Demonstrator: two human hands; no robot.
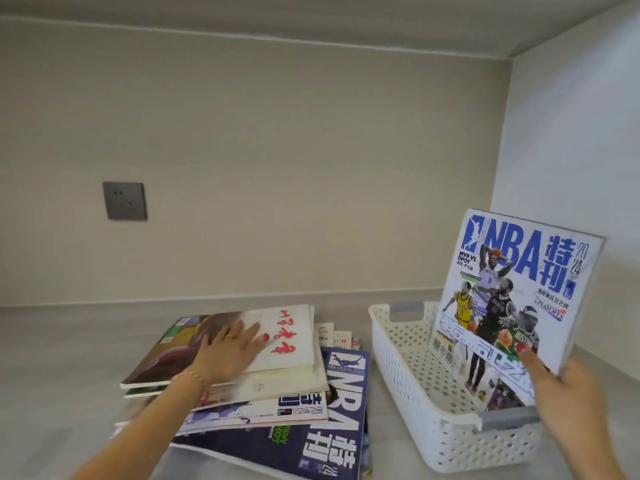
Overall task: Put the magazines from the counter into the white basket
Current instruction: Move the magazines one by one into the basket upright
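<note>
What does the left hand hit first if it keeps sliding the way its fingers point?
Nothing solid at first: the left hand lies flat on the white magazine with red characters, fingers pointing right and away. Past that cover's edge, probably the white basket, though depth is unclear.

A home interior, likely a built-in alcove: plain beige walls [277,150], a grey wall socket [124,200], a pale table [69,358] holding magazines [263,375] and a white basket [415,393].
</note>
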